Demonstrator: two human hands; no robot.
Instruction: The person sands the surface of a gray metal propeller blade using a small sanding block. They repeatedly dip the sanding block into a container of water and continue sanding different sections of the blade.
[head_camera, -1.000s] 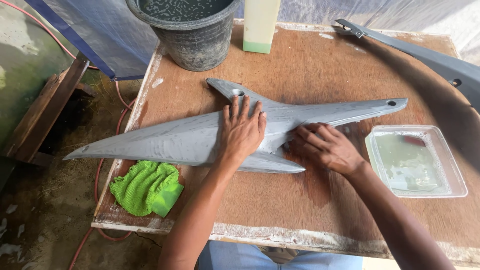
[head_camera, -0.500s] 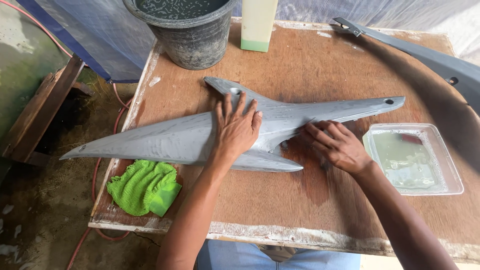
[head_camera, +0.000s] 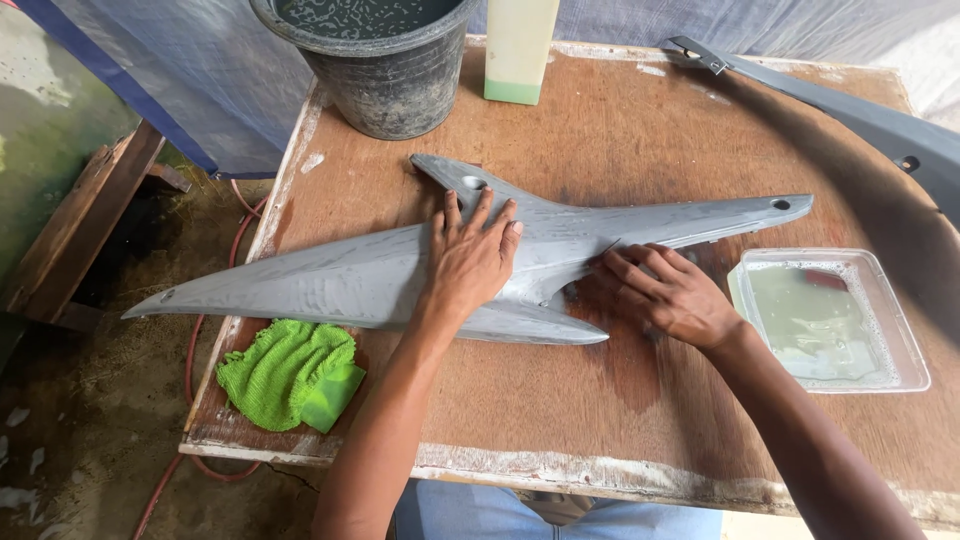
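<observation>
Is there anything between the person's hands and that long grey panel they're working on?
Nothing visible. The left hand lies flat on the grey panel, and the right hand presses its fingertips straight onto it.

One package shows: a tall, rectangular carton, pale cream with a green band along its bottom edge, standing upright at the far edge of the tabletop, just to the right of the dark bucket. Its top is cut off by the frame. No labels, signs or screens are visible.
</observation>
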